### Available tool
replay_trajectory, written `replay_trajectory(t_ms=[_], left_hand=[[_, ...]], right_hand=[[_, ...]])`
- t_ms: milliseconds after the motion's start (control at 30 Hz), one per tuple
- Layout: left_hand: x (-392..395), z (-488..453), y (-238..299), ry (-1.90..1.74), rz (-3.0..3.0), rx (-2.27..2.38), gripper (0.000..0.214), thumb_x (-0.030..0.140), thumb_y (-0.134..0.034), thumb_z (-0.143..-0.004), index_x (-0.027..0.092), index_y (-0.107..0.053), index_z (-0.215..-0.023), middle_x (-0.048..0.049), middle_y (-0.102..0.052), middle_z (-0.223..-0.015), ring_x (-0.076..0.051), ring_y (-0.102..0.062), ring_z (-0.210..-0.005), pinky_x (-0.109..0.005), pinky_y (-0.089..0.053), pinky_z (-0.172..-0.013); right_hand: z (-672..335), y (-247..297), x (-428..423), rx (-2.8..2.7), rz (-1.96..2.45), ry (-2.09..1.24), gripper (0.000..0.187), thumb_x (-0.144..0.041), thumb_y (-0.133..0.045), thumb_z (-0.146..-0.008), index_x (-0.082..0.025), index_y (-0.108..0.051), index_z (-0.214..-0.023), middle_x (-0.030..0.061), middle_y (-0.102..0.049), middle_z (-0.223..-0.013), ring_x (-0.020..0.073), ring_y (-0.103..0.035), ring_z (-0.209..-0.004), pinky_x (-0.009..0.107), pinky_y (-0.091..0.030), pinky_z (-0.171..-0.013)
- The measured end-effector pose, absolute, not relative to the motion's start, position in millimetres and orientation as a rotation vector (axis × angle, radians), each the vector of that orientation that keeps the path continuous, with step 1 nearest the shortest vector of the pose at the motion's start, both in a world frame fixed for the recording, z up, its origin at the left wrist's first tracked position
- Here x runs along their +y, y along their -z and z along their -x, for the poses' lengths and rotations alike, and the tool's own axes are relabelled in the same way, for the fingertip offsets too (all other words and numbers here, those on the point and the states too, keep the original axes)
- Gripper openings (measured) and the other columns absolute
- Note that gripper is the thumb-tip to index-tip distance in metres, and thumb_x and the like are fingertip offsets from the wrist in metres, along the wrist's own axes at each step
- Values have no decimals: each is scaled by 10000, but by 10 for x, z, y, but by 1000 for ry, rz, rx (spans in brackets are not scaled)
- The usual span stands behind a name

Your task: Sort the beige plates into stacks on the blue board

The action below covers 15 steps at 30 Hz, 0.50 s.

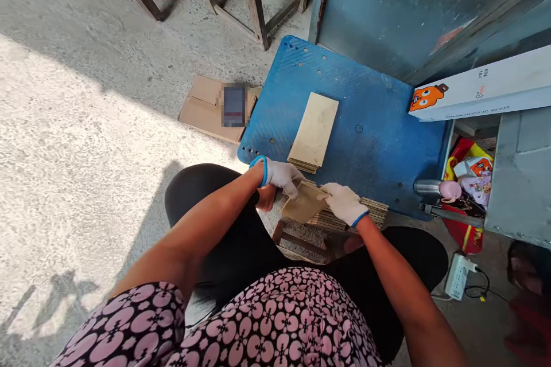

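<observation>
My left hand [283, 176], in a white knit glove with a blue cuff, is closed on the upper left edge of a thin tan board [302, 203]. My right hand [344, 202], gloved the same way, pinches that board's right side. The board is tilted over my lap at the near edge of a blue tabletop [374, 143]. Under and beside my right hand stands a row of similar boards on edge [375, 211], partly hidden by the hand. Just beyond my left hand, a neat stack of pale rectangular boards [314, 129] lies flat on the blue top.
Left of the tabletop, flattened cardboard [200, 103] lies on the concrete with a dark, blurred device [235, 104]. A white box [482, 83] rests at right above an open drawer holding a flask [428, 187]. Wooden stools [253, 0] stand beyond. A power strip [457, 276] lies lower right.
</observation>
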<state>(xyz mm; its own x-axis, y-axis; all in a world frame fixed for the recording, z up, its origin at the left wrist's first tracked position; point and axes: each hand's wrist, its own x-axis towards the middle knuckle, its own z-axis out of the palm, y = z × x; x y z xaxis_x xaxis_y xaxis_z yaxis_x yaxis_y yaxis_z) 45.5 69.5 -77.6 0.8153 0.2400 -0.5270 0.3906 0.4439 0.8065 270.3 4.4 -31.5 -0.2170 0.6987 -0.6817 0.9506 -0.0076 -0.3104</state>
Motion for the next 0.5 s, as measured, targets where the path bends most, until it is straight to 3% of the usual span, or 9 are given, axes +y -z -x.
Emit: replay_trajectory(t_ms=[133, 300, 400, 500], left_hand=[[718, -430, 539, 15, -1073, 587, 546, 353, -817, -583, 169, -711, -1085, -14, -748, -862, -201, -664, -842, -291, -504, -808], [626, -663, 491, -157, -1031, 887, 419, 451, -792, -606, 150, -728, -890, -18, -724, -773, -183, -648, -752, -257, -508, -692], [645, -794, 493, -392, -936, 1013, 342, 481, -738, -663, 162, -702, -780, -16, -699, -736, -153, -622, -682, -243, -493, -623], [755, -856, 489, -546, -847, 1050, 316, 472, -699, -703, 164, -669, -768, -14, -680, -724, -128, -590, -627, -232, -470, -573]], right_hand=[[-3046, 66, 293, 1916, -1919, 1342, 242, -236, -583, -760, -256, -734, -948, -12, -724, -930, 182, -611, -850, 257, -403, -684], [-3276, -64, 593, 1881, -2141, 1816, 201, -308, -642, -651, -170, -708, -780, -27, -640, -682, 131, -513, -664, 245, -383, -616], [-3234, -78, 747, 1680, -2440, 2039, 335, -424, -698, -604, -146, -686, -791, -11, -619, -646, 129, -507, -604, 261, -399, -576], [-3034, -2, 788, 1465, -2885, 2238, 454, -518, -684, -642, -153, -665, -913, 29, -667, -744, 151, -579, -644, 287, -468, -611]])
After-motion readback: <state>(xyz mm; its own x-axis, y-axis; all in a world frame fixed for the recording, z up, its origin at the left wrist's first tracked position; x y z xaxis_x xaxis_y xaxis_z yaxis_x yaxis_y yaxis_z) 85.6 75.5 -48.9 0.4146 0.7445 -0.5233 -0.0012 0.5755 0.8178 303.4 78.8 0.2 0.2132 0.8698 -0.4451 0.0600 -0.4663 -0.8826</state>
